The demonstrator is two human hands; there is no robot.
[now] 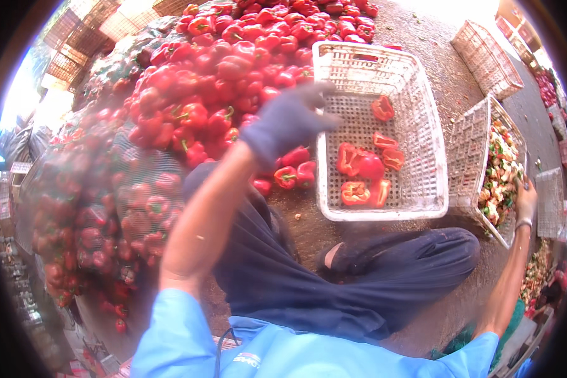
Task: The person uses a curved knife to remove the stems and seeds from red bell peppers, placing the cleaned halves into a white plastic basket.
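Note:
My left hand (288, 123), in a grey-blue glove, reaches over the left rim of a white plastic crate (436, 157). Its thumb and fingers are apart, slightly blurred, with nothing seen between them. Inside the crate lie several cut pieces of red bell pepper (355, 193), some with the pale inside facing up. Far to the right, my right hand (525, 200) is at the edge of a tilted crate (469, 157) filled with pepper scraps (500, 170), green stems and pale cores. Its fingers look curled, and what they hold, if anything, is hidden.
A large heap of whole red bell peppers (233, 69) rises ahead and to the left. Net sacks of peppers (94, 220) stand at the left. Another crate (487, 60) sits at the far right. My folded legs (384, 264) are close to the white crate's near rim.

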